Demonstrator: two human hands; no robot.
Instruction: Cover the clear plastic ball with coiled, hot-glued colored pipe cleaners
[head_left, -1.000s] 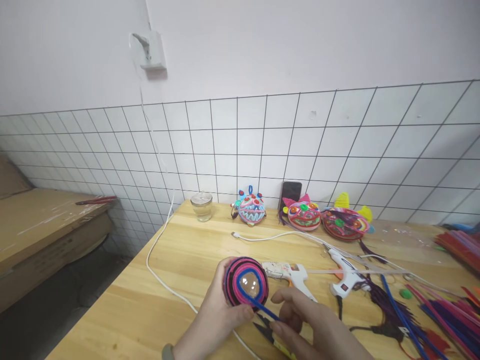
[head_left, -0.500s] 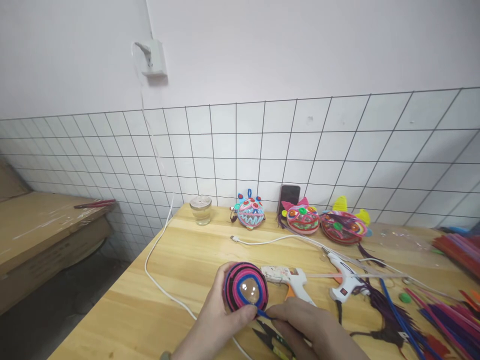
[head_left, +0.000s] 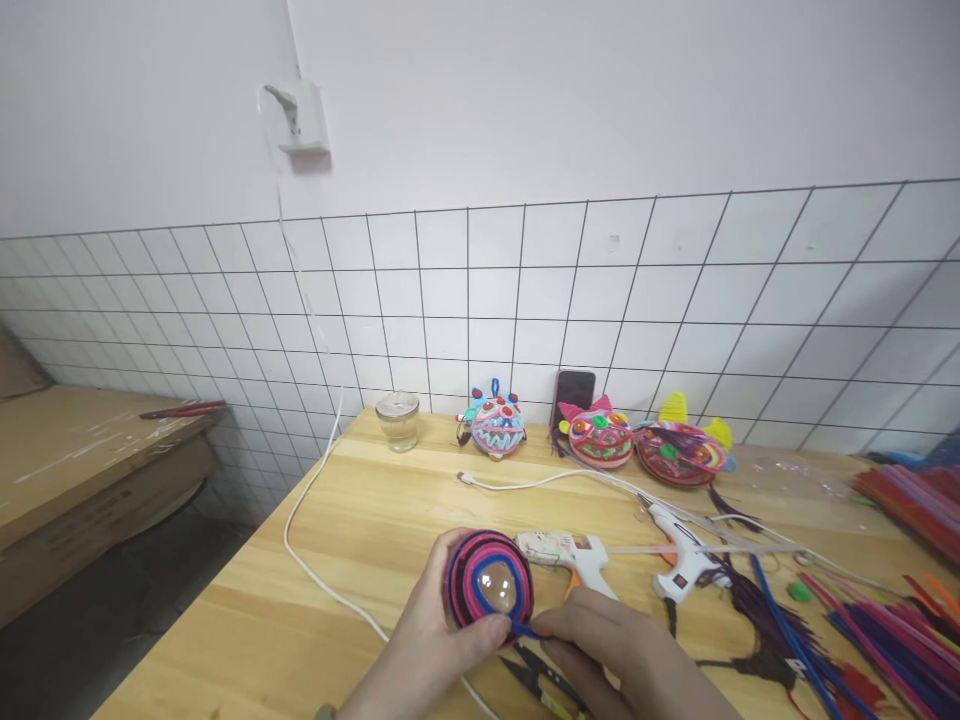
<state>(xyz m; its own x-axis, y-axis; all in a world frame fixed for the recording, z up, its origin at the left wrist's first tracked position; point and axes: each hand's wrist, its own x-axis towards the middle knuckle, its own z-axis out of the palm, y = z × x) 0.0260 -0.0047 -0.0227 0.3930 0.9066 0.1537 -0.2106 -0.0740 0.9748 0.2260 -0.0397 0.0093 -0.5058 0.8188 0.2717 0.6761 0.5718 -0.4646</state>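
My left hand is wrapped round a clear ball covered with rings of black, pink and blue pipe cleaner, held just above the wooden table. My right hand pinches the loose end of the blue pipe cleaner at the ball's lower right edge. Small black snips lie on the table under both hands.
Two white glue guns lie right of the ball, with white cables across the table. Three finished pipe-cleaner faces, a phone and a glass jar stand by the grid wall. Loose pipe cleaners pile at right.
My right hand slid in along the blue pipe cleaner until its fingertips met the ball's edge, so the loose blue end is shorter. The ball turned slightly in my left hand.
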